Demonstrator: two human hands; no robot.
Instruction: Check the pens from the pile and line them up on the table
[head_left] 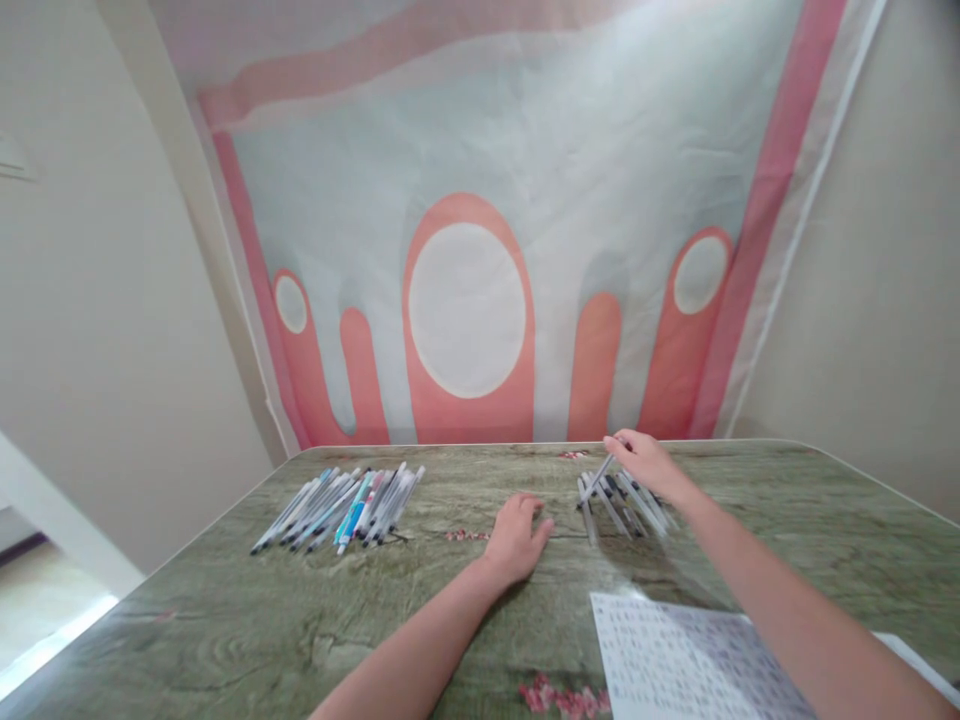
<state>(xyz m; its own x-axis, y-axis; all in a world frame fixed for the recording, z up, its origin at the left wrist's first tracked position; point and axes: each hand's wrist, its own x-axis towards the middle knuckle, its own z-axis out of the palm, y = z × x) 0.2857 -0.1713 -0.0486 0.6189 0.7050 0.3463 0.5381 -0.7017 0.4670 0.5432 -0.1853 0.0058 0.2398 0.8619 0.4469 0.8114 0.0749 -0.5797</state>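
Note:
My right hand (646, 464) pinches the top end of a clear-barrelled pen (597, 476) between thumb and fingers. That pen slants down to the left, its dark lower end by a loose group of pens (616, 508) lying on the wood-patterned table (315, 640). These are mostly clear or grey with black parts; some are partly behind the hand and blurred. My left hand (517, 537) rests on the table left of this group, thumb and fingers apart, holding nothing. Farther left lies a bigger row of pens (307, 512), side by side, with a blue and white pen (355, 510) among them.
A sheet of paper with handwriting (660, 650) lies at the front right, partly under my right forearm. Another white sheet edge (919, 665) shows beyond the forearm. A hanging with red and white shapes (469, 420) covers the wall behind the table's far edge.

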